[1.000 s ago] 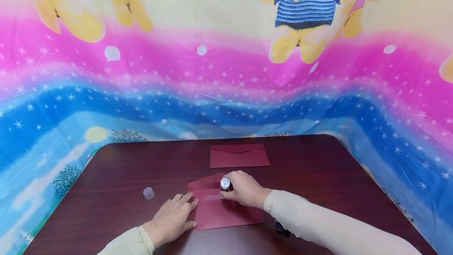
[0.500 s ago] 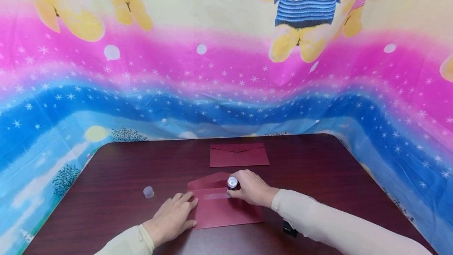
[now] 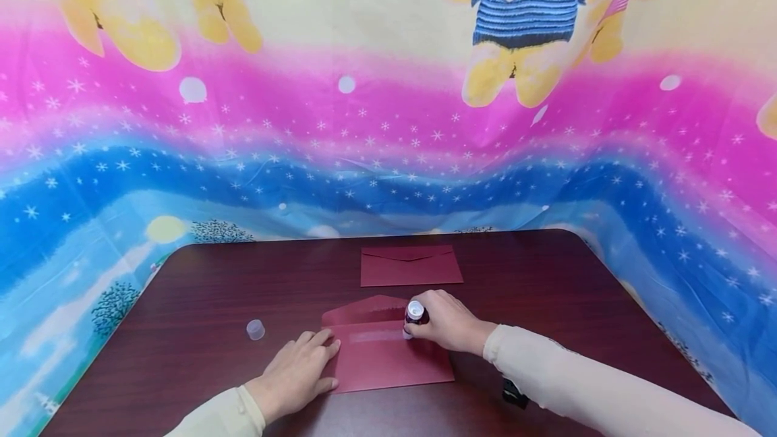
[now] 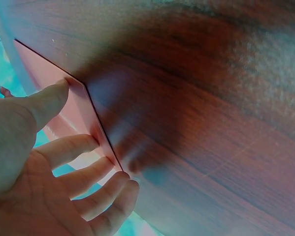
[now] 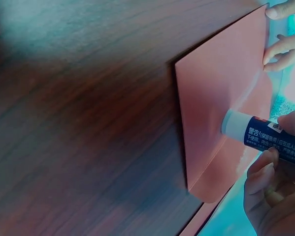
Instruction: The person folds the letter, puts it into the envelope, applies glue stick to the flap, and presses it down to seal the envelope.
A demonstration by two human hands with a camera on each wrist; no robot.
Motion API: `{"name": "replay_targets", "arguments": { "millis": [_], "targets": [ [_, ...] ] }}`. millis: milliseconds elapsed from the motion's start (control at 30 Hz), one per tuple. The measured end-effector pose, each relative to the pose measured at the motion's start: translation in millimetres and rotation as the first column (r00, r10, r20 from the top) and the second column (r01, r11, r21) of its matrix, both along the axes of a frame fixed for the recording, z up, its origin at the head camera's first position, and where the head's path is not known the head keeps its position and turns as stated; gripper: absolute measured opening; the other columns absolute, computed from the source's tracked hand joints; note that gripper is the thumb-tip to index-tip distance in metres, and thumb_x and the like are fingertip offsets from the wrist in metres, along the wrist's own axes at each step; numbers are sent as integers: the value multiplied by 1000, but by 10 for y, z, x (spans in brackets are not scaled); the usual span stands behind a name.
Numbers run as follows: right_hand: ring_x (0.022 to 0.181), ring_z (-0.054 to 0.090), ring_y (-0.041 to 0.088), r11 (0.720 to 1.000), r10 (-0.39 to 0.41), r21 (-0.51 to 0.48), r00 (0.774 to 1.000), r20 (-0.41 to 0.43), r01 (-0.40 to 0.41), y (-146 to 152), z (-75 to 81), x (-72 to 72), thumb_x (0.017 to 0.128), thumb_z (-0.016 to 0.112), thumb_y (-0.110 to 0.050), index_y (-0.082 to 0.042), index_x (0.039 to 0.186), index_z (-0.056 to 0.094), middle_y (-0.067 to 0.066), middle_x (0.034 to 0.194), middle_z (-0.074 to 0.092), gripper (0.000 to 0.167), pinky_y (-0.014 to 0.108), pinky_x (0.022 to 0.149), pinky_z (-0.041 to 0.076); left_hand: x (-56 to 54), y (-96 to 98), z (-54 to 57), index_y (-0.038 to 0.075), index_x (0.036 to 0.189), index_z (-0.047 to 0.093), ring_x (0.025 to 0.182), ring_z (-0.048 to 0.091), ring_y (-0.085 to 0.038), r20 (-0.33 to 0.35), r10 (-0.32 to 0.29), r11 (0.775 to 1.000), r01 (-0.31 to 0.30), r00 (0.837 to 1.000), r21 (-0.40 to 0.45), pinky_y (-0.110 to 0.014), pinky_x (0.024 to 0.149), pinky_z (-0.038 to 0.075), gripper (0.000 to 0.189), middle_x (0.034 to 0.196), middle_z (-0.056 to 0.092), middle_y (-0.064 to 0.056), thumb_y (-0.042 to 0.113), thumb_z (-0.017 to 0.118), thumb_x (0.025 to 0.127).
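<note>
A dark red envelope [image 3: 388, 363] lies on the table with its flap folded open toward the far side. My right hand [image 3: 448, 321] grips a glue stick [image 3: 415, 315], white at both ends with a dark printed label. In the right wrist view the glue stick [image 5: 258, 132] has its white working end down at the envelope [image 5: 221, 88], just below the flap's fold. A pale, shiny glue streak [image 3: 370, 336] runs left of it. My left hand [image 3: 299, 369] rests with spread fingers on the envelope's left edge; in the left wrist view the fingertips [image 4: 118, 178] lie along that edge.
A small clear cap [image 3: 255, 330] stands on the table left of the envelope. Farther back lies a second red envelope [image 3: 411, 268] with its flap down. The dark wooden table [image 3: 291, 268] ends at a patterned cloth backdrop [image 3: 388, 154].
My right hand has slid to the right with the glue stick, and the pale streak behind it has grown longer. The left hand stays in place on the envelope.
</note>
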State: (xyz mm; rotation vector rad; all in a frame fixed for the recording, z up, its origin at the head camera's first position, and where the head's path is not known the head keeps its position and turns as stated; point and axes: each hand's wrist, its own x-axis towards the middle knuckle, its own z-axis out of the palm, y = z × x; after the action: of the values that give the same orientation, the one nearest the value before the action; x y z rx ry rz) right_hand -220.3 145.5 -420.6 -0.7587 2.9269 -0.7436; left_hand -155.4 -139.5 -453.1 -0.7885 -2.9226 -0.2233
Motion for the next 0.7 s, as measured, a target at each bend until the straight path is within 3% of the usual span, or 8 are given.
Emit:
{"name": "replay_targets", "arguments": {
  "millis": [167, 367, 533, 700],
  "targets": [
    [75, 61, 1, 1000, 1, -27, 1000, 3, -1, 49, -26, -16, 86, 80, -24, -18, 90, 74, -9, 84, 71, 10, 24, 71, 56, 0, -6, -7, 4, 126, 70, 116, 62, -35, 2, 1, 1000, -1, 1000, 9, -52, 87, 55, 57, 135, 63, -17, 36, 82, 81],
    [68, 57, 6, 985, 31, -171, 993, 115, -11, 178, -45, -121, 90, 77, -20, -16, 90, 76, -6, 81, 71, 4, 23, 62, 50, -11, -4, 0, 4, 126, 70, 115, 62, -34, -1, -13, 1000, 13, 1000, 9, -51, 85, 55, 57, 134, 63, -16, 36, 83, 80],
    [59, 54, 9, 958, 12, -283, 976, 216, 51, 309, -59, -222, 91, 75, -23, -10, 90, 75, 3, 75, 68, 13, 26, 55, 49, -35, -2, 17, 4, 124, 71, 114, 63, -33, -16, -21, 1000, 21, 1000, 14, -50, 84, 55, 58, 132, 65, -15, 36, 85, 78],
    [55, 56, 13, 924, -15, -360, 956, 294, 125, 389, -57, -222, 92, 74, -24, -3, 87, 73, 16, 73, 68, 21, 29, 55, 52, -60, -4, 26, 3, 121, 72, 116, 62, -33, -9, -16, 999, 16, 1000, 35, -50, 89, 54, 59, 130, 66, -16, 36, 87, 75]
  ]
}}
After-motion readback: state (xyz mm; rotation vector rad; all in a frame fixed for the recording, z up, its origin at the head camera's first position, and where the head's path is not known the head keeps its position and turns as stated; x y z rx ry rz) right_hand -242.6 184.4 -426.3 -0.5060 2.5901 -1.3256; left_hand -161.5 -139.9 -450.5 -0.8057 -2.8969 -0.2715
